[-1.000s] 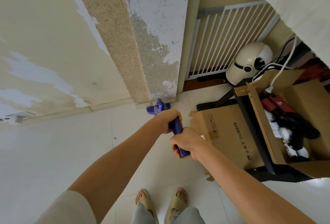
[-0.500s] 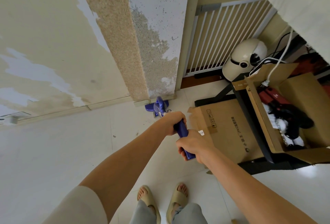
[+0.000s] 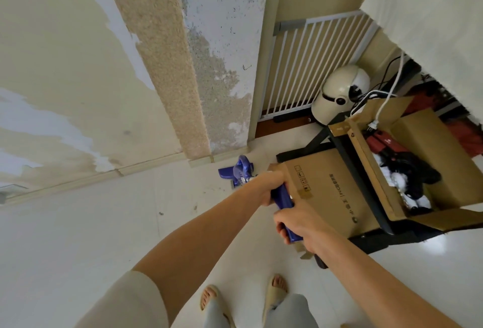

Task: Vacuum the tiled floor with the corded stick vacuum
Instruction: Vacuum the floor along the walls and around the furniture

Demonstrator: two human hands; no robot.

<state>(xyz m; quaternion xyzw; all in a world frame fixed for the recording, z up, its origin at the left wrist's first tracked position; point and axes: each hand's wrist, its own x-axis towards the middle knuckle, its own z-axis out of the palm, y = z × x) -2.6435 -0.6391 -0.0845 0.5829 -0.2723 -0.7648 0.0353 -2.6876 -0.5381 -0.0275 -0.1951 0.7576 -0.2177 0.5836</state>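
I see my left grip [image 3: 270, 187] and right grip [image 3: 295, 225] both clenched around the blue vacuum handle [image 3: 283, 199], its floor head [image 3: 236, 171] ahead by the wall.

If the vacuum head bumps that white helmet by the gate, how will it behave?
The white helmet is rounded and glossy, so it would likely rock or roll. It looks like a hard shell, probably stiff rather than fragile. Its footing is hidden behind the open cardboard box, so tipping risk is unclear.
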